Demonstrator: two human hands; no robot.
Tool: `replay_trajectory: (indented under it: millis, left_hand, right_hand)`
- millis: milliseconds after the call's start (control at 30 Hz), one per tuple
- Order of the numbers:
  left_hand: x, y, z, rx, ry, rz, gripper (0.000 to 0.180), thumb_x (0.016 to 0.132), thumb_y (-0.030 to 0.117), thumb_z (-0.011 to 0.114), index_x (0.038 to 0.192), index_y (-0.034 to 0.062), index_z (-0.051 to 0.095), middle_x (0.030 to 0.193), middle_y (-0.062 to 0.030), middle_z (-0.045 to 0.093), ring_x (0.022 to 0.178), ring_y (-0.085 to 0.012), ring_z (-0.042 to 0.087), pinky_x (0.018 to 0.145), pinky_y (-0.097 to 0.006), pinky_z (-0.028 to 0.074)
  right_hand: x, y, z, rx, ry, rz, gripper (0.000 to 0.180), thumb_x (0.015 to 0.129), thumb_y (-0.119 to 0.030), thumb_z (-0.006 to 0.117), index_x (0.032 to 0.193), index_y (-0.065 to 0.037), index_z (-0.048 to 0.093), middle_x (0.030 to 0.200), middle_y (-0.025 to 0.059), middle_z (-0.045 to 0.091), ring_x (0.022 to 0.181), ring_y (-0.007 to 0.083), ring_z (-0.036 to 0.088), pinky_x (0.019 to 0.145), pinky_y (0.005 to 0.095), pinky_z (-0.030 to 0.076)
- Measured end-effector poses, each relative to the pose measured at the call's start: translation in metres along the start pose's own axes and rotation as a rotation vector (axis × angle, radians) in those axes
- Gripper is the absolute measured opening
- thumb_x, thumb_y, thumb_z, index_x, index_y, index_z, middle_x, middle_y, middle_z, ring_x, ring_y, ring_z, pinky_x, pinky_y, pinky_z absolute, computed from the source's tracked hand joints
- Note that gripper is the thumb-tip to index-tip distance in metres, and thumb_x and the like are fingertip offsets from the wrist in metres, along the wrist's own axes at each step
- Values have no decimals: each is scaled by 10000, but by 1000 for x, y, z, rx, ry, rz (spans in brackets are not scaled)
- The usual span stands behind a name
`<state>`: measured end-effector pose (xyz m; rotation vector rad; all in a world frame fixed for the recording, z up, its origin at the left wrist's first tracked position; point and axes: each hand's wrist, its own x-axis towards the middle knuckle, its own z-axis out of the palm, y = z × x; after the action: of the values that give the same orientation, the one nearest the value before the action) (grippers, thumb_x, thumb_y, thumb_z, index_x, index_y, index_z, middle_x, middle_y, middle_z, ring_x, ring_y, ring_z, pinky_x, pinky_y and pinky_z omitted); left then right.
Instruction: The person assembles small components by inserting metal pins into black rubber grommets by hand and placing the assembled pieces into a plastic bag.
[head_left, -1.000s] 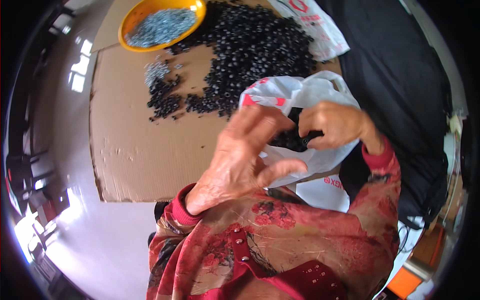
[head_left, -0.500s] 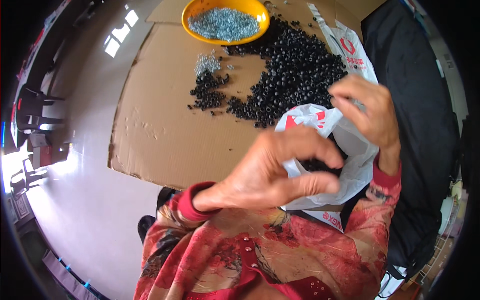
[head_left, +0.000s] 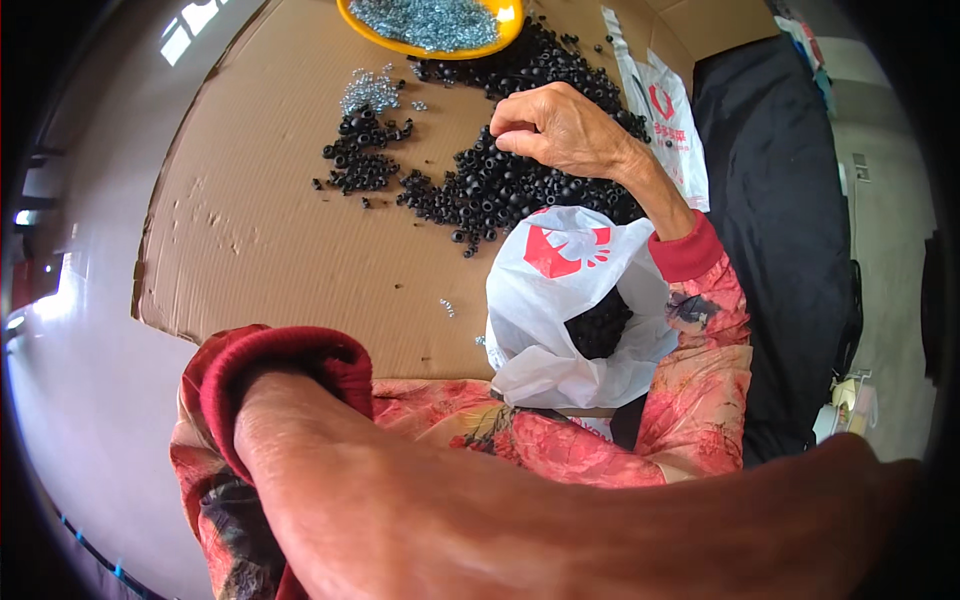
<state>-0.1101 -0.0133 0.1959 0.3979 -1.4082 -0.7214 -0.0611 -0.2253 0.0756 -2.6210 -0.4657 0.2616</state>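
Observation:
My right hand point(head_left: 565, 130) is above a spread heap of small black bead-like pieces point(head_left: 490, 185). Its thumb and fingers are pressed together, and what they hold, if anything, is hidden. Raised close to the camera, my left hand point(head_left: 850, 475) is dark and smeared at the lower right, fingers unclear, its forearm crossing the lower picture. A white plastic bag point(head_left: 530, 310) with a red print stands between my arms, its mouth gaping on more black pieces point(head_left: 602, 325). Left of the heap lie a smaller black cluster point(head_left: 360, 160) and a little pile of clear pieces point(head_left: 370, 92).
Cardboard point(head_left: 260, 260) covers the work surface. A yellow bowl point(head_left: 420, 50) of clear pieces stands at its far side. Another white bag point(head_left: 680, 140) lies flat beyond the heap, beside a black padded thing point(head_left: 770, 240). A few clear bits point(head_left: 447, 308) lie left of the upright bag.
My right hand has moved left onto the black heap, its fingers closing. My left hand has swung from the bag mouth to the lower right, near the camera. A few clear bits now show on the cardboard.

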Motion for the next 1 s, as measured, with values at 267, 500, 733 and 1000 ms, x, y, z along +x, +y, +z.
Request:
replay_trajectory:
  millis: [267,500,733,1000]
  left_hand:
    - [3,-3,-5,63,37,-40,123,779,22,538,854,-73,562,793,-187,605,731,-303,611,629,-379,501]
    - [17,-5,4,94,-83,-29,107,762,8,536,832,-69,560,777,-185,601,742,-327,611,625,-395,500]
    - [-22,-44,-1,339,-275,-455,135,743,19,567,846,-67,582,819,-200,607,777,-362,604,649,-401,507]
    - [-77,-53,-30,142,261,-610,129,801,45,586,910,-14,622,884,-139,642,818,-248,628,719,-353,496]
  right_hand:
    - [21,19,6,-90,-70,-62,149,768,-122,580,809,19,605,688,126,601,603,236,577,575,322,448]
    - [27,30,4,-141,17,-45,124,749,-98,550,779,16,590,688,125,595,626,241,584,597,328,462]
    - [59,58,61,-58,233,-59,123,717,-54,580,824,8,580,731,126,599,676,246,595,641,331,473]
    - [65,64,70,-63,255,-35,87,704,-48,580,759,8,543,708,113,556,671,267,567,645,351,465]
